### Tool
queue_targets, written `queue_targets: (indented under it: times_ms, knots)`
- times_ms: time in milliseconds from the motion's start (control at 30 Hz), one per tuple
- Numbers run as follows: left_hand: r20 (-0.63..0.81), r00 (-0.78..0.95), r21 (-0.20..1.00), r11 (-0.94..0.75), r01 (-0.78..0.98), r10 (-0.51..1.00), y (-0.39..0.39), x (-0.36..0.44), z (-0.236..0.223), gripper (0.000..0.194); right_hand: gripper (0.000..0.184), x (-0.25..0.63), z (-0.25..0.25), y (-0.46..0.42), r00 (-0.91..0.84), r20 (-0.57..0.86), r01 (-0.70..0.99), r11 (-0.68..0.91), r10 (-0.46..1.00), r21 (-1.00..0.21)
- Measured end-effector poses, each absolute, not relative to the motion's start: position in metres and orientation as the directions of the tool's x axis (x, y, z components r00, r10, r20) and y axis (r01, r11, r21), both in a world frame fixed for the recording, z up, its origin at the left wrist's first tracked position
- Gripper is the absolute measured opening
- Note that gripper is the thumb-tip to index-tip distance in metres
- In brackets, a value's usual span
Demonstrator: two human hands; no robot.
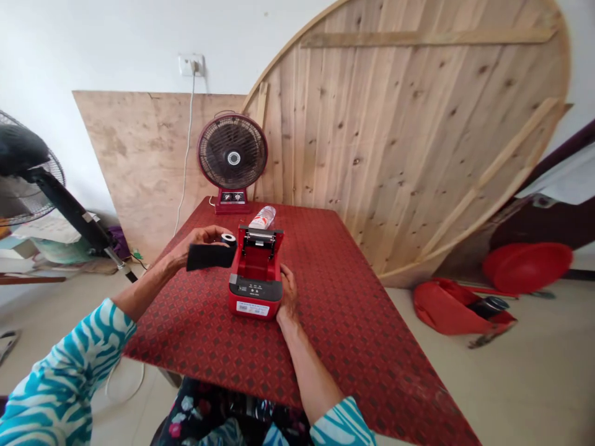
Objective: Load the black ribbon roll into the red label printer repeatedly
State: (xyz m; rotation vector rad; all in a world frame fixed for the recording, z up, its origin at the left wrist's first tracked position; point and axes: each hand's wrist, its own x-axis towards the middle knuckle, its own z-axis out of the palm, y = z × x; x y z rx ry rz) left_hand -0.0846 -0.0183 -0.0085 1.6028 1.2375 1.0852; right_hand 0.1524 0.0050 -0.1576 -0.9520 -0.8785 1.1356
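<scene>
A small red and black label printer [255, 279] stands on the table with its lid raised and its red inner bay showing. My left hand [204, 238] is closed on a small black roll [228, 239] with a white core, beside the printer's upper left edge. From that roll a loose black strip [211, 256] hangs across in front of my fingers. My right hand [288, 291] grips the printer's right side, the fingers curled along the casing and partly hidden behind it. Behind the raised lid lies a clear plastic bottle [264, 217] with a red and white label.
A dark red patterned cloth covers the table [353, 328]. At its far edge stands a red desk fan [233, 158]. A large round wooden panel [409, 124] leans on the wall. On the floor to the right is a red bag [441, 310]; a black pedestal fan [69, 192] leans at left.
</scene>
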Motion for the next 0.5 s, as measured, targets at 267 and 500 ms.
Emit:
queue_targets:
  times_ms: [267, 500]
  knots:
    - [0.098, 0.398, 0.412, -0.401, 0.818, 0.912, -0.01, -0.009, -0.009, 0.033, 0.041, 0.15, -0.155, 0.005, 0.139, 0.079, -0.337, 0.122, 0.987, -0.934]
    - [-0.112, 0.389, 0.024, -0.389, 0.921, 0.914, 0.007, 0.019, -0.018, 0.029, 0.036, 0.149, -0.162, 0.009, 0.146, 0.138, -0.321, 0.178, 0.98, -0.93]
